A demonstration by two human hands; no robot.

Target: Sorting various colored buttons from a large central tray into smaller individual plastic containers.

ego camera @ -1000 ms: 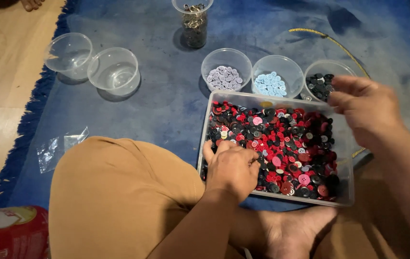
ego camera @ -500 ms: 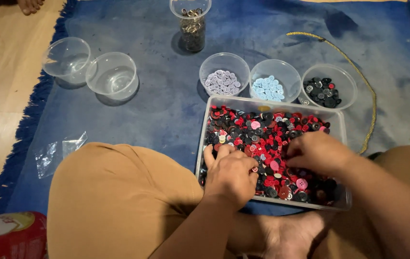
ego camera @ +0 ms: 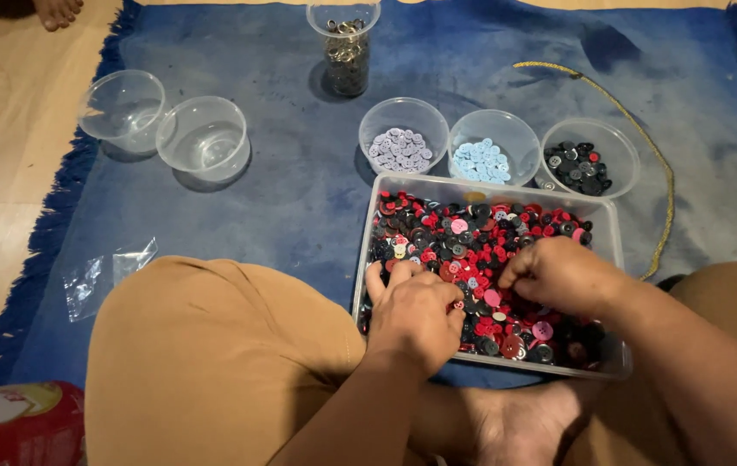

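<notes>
A clear rectangular tray [ego camera: 491, 182] on a blue mat holds a heap of mixed buttons [ego camera: 472, 237], mostly red and black with some pink. My left hand [ego camera: 416, 315] rests on the buttons at the tray's near left, fingers bent and slightly apart. My right hand [ego camera: 563, 276] sits on the heap at the near right, its fingertips curled down into the buttons and hidden. Behind the tray stand three clear bowls: one with lilac buttons [ego camera: 401, 149], one with light blue buttons [ego camera: 482, 160], one with black buttons [ego camera: 580, 166].
Two clear bowls [ego camera: 161, 129] with nothing in them stand at the mat's left. A tall clear cup of small metal pieces [ego camera: 347, 52] stands at the back. A yellow cord [ego camera: 645, 147] curves on the right. A plastic bag [ego camera: 105, 272] lies by my knee.
My right hand came back from above the bowl of black buttons and lowered into the tray's near right side. My left hand stayed almost where it was.
</notes>
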